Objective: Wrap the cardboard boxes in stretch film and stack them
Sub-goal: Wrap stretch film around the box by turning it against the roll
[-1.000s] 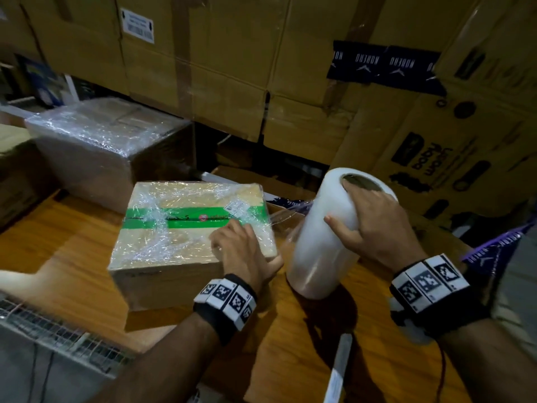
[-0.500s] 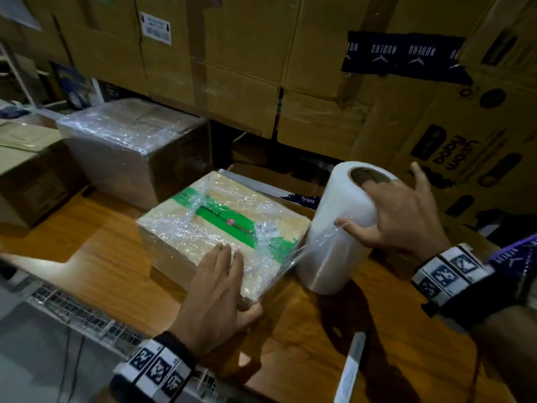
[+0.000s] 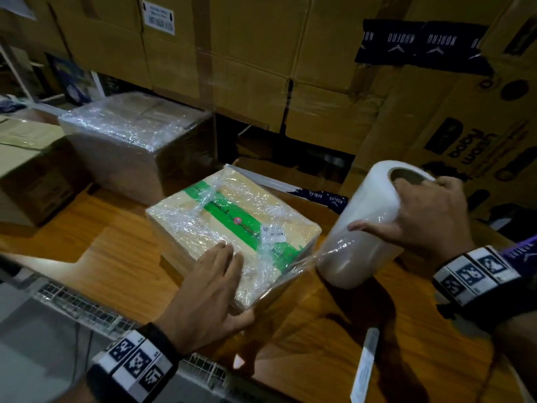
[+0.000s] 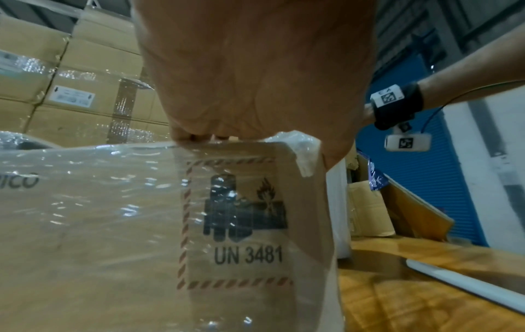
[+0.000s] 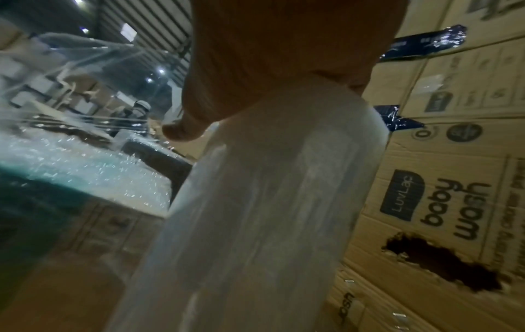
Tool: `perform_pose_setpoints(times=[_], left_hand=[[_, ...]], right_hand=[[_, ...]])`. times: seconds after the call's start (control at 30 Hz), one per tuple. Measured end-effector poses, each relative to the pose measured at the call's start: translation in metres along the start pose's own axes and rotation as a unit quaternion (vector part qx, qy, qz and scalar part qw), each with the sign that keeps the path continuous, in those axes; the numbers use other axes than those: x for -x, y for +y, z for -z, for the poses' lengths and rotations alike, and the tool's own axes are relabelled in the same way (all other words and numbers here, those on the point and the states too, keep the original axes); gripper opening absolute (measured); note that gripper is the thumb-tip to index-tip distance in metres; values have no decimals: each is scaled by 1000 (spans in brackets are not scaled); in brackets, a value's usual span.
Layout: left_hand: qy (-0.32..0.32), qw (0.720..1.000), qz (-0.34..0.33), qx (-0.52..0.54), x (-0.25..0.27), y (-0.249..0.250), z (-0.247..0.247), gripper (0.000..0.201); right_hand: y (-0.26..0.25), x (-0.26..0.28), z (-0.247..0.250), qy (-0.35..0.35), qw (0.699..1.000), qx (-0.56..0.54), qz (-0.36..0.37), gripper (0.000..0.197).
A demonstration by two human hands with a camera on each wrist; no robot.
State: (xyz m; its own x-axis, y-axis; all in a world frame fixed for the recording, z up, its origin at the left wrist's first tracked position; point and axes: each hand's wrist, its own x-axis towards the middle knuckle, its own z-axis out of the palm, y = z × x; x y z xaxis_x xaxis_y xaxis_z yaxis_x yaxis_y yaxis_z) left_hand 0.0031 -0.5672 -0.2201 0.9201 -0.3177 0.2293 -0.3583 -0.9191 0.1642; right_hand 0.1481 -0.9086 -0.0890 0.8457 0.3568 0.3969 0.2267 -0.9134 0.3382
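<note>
Film-wrapped green-taped box [image 3: 232,228] beside tilted film roll [image 3: 366,228].

Wooden counter [image 3: 122,251], glossy. White strip [image 3: 364,370] lying flat near front edge. Wire grille [image 3: 72,303] along lower left. Dark printed tape [image 3: 418,46] above, on stacked background cartons.

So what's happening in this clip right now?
A person is wrapping a small cardboard box with green tape in stretch film on a wooden table. The left hand presses flat on the box's near corner, while the right hand holds the film roll by its top. Film stretches from roll to box. A larger wrapped box sits behind.
</note>
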Motion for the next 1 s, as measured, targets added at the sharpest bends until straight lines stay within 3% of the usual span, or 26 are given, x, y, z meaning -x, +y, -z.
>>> perform_pose_setpoints(times=[0.13,0.23,0.33,0.43,0.6,0.8,0.93,1.0], left_hand=[[-33,997,-67,31,14,-28,5,92],[-68,985,-124,103,19,-56,14,90],[-111,972,-134,160,11,-85,27,88],[-132,976,-104,139,2,-94,36,90],[-16,997,-9,80,-6,-59,29,79],[34,989,57,132,-4,-42,12,69],[79,983,80,146,-7,-39,12,62],[110,978,86,154,-8,-36,8,46]], right_hand=[[12,-2,-3,25,994,-102,39,92],[17,-2,-1,-3,992,-109,67,93],[8,-2,3,-21,994,-103,37,89],[-5,4,6,8,993,-115,5,78],[-8,6,6,1,995,-90,-31,79],[-14,5,11,-1,995,-91,-33,65],[-12,5,8,-10,994,-97,-41,69],[-12,5,7,-10,993,-105,-47,83]])
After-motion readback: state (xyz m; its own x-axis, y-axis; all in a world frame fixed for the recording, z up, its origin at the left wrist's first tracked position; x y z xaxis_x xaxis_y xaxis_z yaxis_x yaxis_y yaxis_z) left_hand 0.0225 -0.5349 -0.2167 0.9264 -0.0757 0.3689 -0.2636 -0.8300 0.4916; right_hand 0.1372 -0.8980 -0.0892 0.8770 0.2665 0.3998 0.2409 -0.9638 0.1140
